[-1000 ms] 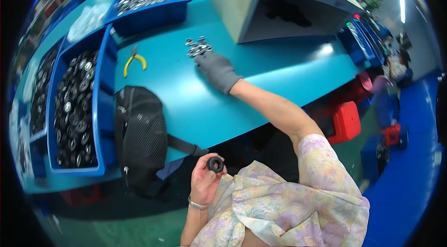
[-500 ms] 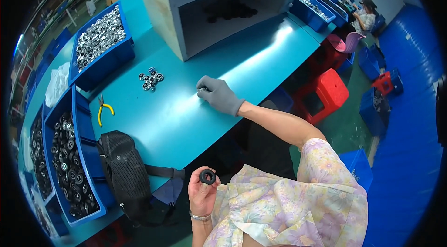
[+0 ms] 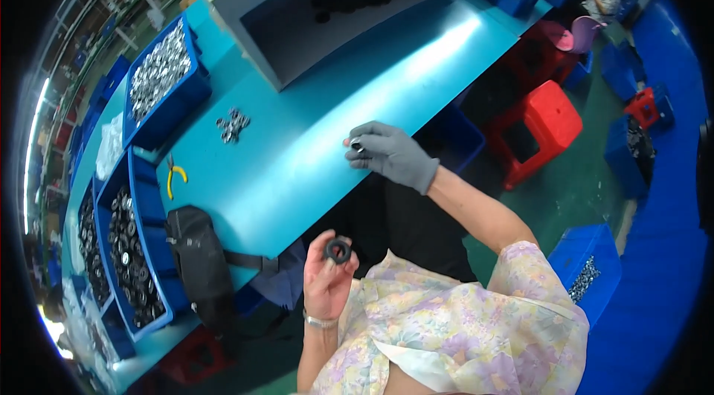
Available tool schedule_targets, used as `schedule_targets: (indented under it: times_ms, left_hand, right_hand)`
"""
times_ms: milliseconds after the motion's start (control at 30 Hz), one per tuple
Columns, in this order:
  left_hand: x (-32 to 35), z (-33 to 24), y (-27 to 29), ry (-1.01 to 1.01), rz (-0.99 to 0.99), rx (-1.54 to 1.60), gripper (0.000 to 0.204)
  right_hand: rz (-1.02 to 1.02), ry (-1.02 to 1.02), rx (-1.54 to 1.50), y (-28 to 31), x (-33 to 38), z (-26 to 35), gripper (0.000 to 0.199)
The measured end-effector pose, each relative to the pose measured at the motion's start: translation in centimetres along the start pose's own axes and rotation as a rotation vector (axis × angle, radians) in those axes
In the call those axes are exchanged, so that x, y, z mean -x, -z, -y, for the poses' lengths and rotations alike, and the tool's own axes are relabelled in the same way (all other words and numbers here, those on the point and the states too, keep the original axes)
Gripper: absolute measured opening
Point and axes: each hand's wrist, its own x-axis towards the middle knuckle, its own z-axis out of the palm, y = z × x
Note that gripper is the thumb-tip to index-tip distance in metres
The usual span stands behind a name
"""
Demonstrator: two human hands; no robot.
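Observation:
My bare left hand (image 3: 325, 287), with a band at the wrist, holds a black ring-shaped wheel (image 3: 338, 251) upright between thumb and fingers, in front of my body. My right hand (image 3: 390, 157), in a grey glove, is closed on a small shiny metal ring (image 3: 357, 146) over the near edge of the table. Its exact kind is too small to make out. A little pile of silvery metal parts (image 3: 233, 126) lies on the table to the left of the glove. Beyond that pile stands a blue bin (image 3: 165, 106) filled with similar shiny parts.
On the turquoise table (image 3: 297, 172) are yellow-handled pliers (image 3: 177, 178), a black bag (image 3: 199, 265) and a blue bin (image 3: 160, 261) of black wheels. A pale open-fronted box (image 3: 256, 53) holding dark pieces stands at the back. Red stools (image 3: 549, 123) are at the right.
My right hand has lifted from the table and moved right and nearer, carrying the metal ring. My left hand has risen slightly with the black wheel. The whole view has shifted a little.

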Motion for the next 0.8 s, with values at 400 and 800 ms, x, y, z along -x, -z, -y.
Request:
schedule_targets:
  times_ms: [400,800]
  left_hand:
    - [-3.7,0.4,-3.8,0.026,0.076,-0.107,0.051]
    - [-2.9,1.5,-3.7,0.062,0.077,-0.166,0.052]
  right_hand:
    - [0.191,0.045,-0.179,0.7,6.1,-2.3,0.026]
    - [0.128,0.267,0.387,-1.7,10.2,-1.5,0.03]
